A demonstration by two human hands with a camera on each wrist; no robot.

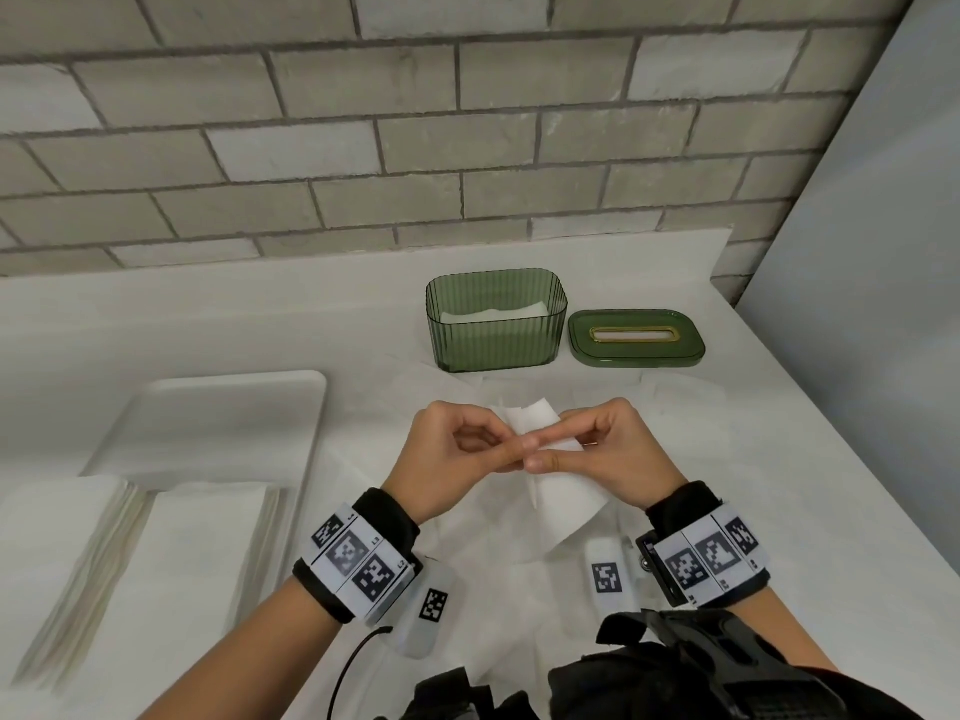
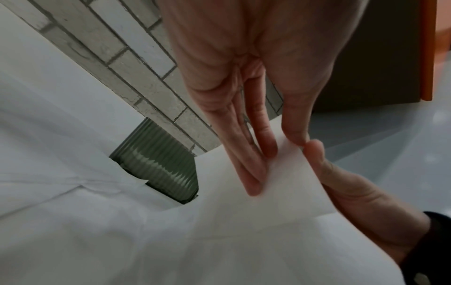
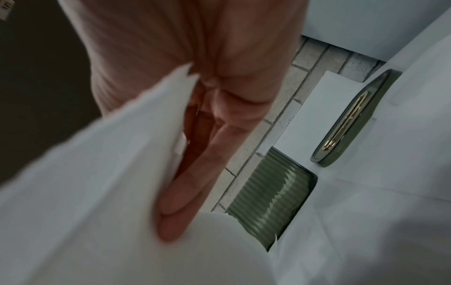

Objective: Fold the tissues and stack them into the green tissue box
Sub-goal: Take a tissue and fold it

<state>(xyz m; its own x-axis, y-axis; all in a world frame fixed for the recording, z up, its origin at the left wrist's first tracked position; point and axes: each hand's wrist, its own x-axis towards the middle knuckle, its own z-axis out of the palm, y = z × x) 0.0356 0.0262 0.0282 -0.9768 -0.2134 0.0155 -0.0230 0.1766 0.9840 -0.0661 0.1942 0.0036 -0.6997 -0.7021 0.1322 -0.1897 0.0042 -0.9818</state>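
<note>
A white tissue (image 1: 563, 498) hangs above the table, held up between both hands. My left hand (image 1: 457, 449) pinches its top edge from the left, and my right hand (image 1: 597, 449) pinches the same edge from the right, fingertips nearly touching. In the left wrist view the tissue (image 2: 275, 185) is pinched between thumb and fingers (image 2: 253, 169). In the right wrist view the tissue (image 3: 97, 173) covers much of my fingers (image 3: 185, 192). The green ribbed tissue box (image 1: 496, 319) stands open behind the hands with folded tissues inside. Its green lid (image 1: 636, 337) lies to its right.
A white tray (image 1: 218, 407) at the left holds two stacks of flat tissues (image 1: 130, 553). Loose tissue sheets (image 1: 519, 579) lie spread on the white table under my hands. A grey brick wall (image 1: 363, 148) backs the table; the table edge runs down the right.
</note>
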